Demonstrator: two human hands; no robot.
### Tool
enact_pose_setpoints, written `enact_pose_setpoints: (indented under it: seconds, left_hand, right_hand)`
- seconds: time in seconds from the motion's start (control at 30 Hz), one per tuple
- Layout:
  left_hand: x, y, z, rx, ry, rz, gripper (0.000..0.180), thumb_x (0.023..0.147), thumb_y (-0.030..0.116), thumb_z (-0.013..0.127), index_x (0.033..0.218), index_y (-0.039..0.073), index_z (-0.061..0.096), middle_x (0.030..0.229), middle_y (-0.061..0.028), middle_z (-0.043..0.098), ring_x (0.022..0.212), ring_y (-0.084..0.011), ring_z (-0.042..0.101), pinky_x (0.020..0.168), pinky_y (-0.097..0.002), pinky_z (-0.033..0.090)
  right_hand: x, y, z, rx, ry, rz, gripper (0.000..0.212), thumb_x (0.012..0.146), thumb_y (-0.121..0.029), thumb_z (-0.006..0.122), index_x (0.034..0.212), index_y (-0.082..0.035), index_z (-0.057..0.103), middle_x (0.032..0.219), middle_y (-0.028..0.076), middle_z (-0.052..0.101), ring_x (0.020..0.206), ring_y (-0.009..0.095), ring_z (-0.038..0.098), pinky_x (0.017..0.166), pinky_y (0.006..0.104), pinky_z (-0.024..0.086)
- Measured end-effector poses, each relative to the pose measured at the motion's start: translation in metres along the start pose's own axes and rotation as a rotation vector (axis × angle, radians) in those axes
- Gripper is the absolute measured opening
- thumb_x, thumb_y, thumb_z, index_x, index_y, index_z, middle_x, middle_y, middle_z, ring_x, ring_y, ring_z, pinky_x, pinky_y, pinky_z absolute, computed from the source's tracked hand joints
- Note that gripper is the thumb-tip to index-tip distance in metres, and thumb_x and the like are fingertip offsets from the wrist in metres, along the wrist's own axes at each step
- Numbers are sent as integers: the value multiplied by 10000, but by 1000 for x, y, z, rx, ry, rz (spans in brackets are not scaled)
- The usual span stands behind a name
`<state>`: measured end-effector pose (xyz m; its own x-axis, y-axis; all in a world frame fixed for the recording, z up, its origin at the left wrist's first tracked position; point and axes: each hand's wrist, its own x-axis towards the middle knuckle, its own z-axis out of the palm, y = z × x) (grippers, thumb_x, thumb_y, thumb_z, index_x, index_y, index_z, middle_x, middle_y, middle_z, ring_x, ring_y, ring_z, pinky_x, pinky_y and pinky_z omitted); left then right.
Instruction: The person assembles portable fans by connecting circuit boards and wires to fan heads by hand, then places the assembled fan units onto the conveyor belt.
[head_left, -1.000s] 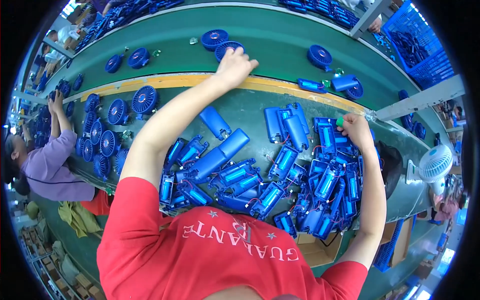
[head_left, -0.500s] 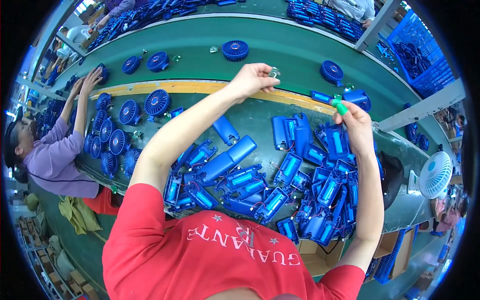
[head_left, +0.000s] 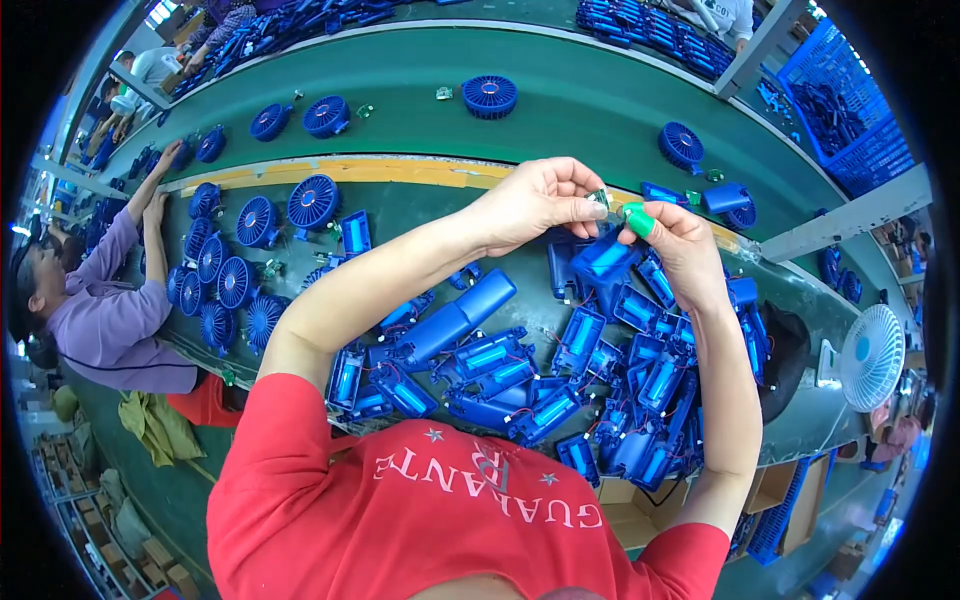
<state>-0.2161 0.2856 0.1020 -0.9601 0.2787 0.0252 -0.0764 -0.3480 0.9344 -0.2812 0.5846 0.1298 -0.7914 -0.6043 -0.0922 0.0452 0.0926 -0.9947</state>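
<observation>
My left hand [head_left: 555, 205] is closed in a pinch on a small circuit board [head_left: 599, 198], held above the far side of the workbench. Close beside it on the right, my right hand [head_left: 682, 245] has its fingers pressed together, a green cover [head_left: 637, 219] on one fingertip. What the right fingers grip is too small to make out. Just below both hands lies a blue plastic housing [head_left: 606, 254] with a bright blue cell inside. A heap of similar open housings [head_left: 660, 380] with thin wires spreads toward my body, and a longer closed blue casing [head_left: 445, 325] lies under my left forearm.
Beyond a yellow ledge [head_left: 420, 172], a green conveyor [head_left: 400, 85] carries blue round fans [head_left: 490, 97] and small boards. More fans [head_left: 257, 222] sit at left near a co-worker in purple [head_left: 115, 320]. A metal post [head_left: 840, 212] and white fan [head_left: 872, 355] stand at right.
My left hand has moved right and slightly nearer, and my right hand left, so they almost meet. Fans on the conveyor have shifted right. The co-worker's hands have drawn left.
</observation>
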Motion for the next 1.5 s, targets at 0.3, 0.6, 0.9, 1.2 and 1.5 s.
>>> enact_pose_setpoints:
  seconds: [0.3,0.6,0.9,1.2,1.5]
  left_hand:
    - [-7,-4,3,-55,-48,-6,378,1226,137,823,1567,-24,799,1340,-129,886,1142,-188,871,1060,-350,726]
    - [-8,5,5,-18,-68,-57,318,1185,129,877,1468,-15,875,1227,-109,916,1044,-149,866,977,-314,728]
    - [17,29,-11,375,40,-68,327,1182,211,902,1476,69,912,1076,-12,883,891,-65,771,758,-251,631]
    - [148,-53,-247,1241,581,332,537,1092,105,776,1626,39,776,1600,-261,790,1504,-446,738,1312,-538,582]
    - [226,-100,-261,1001,466,233,420,1149,109,757,1560,25,781,1512,-208,812,1341,-363,764,1171,-477,616]
  right_hand:
    - [-5,-9,16,-65,-5,-4,255,1214,-249,866,1325,-21,896,1079,17,869,1011,84,755,964,282,587]
    - [-2,-11,15,-88,-69,2,234,1214,-245,863,1289,-28,909,1051,1,857,991,80,750,944,288,606]
    - [40,-16,6,-267,-42,-22,221,1209,-237,856,1272,-27,887,1023,-1,853,952,88,756,915,286,597]
    - [154,-30,-114,77,269,-19,298,1279,-180,712,1491,8,803,1286,83,881,1191,169,798,1148,385,632]
    - [109,30,-175,-784,262,161,366,1205,-315,808,1261,38,889,1021,93,895,912,160,816,847,382,655]
